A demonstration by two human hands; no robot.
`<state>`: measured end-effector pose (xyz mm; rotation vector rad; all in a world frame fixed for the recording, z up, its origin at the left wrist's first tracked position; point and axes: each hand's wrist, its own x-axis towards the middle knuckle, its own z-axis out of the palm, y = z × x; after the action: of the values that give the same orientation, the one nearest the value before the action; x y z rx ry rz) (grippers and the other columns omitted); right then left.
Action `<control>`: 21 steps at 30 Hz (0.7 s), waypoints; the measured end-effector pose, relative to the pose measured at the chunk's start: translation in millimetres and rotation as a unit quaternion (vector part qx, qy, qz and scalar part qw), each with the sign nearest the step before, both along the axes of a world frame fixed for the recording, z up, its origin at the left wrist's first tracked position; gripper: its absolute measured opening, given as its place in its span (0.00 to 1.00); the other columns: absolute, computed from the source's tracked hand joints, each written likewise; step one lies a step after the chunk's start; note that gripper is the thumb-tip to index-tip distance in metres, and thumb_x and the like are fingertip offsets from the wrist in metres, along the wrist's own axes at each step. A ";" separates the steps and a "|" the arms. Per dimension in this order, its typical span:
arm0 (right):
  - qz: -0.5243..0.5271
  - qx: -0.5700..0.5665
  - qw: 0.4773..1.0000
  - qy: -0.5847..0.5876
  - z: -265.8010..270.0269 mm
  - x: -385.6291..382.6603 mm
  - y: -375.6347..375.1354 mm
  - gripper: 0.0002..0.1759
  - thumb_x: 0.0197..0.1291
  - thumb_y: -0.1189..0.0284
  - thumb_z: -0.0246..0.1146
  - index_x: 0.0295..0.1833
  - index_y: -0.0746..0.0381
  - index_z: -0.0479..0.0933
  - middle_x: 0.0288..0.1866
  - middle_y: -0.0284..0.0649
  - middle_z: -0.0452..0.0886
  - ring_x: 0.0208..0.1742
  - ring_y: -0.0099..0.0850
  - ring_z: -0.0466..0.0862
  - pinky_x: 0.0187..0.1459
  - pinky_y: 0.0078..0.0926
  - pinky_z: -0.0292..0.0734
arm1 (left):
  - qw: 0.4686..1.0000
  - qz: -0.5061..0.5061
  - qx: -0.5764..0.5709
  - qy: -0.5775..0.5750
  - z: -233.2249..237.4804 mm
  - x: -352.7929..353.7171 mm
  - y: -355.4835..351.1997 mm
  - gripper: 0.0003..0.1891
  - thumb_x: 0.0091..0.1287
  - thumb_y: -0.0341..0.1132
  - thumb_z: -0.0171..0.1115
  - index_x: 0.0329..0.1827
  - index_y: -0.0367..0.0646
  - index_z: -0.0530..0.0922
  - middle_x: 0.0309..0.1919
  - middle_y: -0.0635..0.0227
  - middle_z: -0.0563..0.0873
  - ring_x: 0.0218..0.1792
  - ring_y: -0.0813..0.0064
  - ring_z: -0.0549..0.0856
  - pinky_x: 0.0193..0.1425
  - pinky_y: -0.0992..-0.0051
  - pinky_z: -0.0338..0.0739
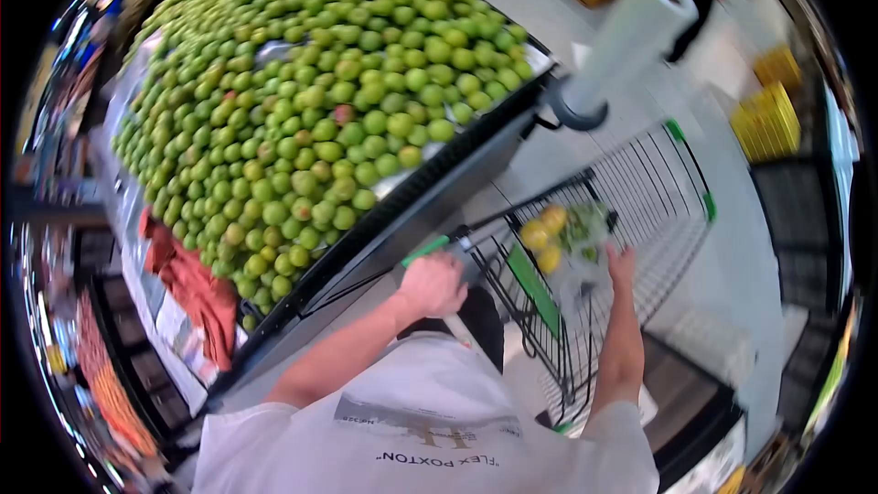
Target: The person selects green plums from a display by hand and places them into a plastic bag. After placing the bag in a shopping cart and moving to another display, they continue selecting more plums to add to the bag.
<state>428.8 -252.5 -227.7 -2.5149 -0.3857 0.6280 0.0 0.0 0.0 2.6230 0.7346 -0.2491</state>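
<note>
My left hand is closed around the handle of a wire shopping cart with green trim. Over the cart basket, my right hand appears closed at the edge of a clear plastic bag with green produce inside; the fingertips are blurred. Several yellow fruits lie beside that bag, near the handle end of the cart. A green panel is fixed to the cart's wire frame.
A large heap of green round fruits fills the stand on the left. A plastic bag roll stands at its corner. An orange-red cloth lies at the stand's near side. Yellow baskets stand at the far right.
</note>
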 end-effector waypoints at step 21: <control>0.234 0.017 0.964 -0.127 -75.7 95.7 117.0 0.17 0.71 0.65 0.56 0.43 0.69 0.81 0.40 0.62 0.85 0.45 0.64 0.83 0.48 0.57 0.76 | 0.999 0.039 0.015 -0.011 -0.1 58.1 -1.6 0.14 0.57 0.44 0.67 0.32 0.41 0.80 0.32 0.63 0.82 0.41 0.60 0.85 0.46 0.63 0.82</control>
<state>524.6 -135.4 -303.4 -2.4860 -1.0983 0.4585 58.1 -1.6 -0.1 2.6144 0.8366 -0.1874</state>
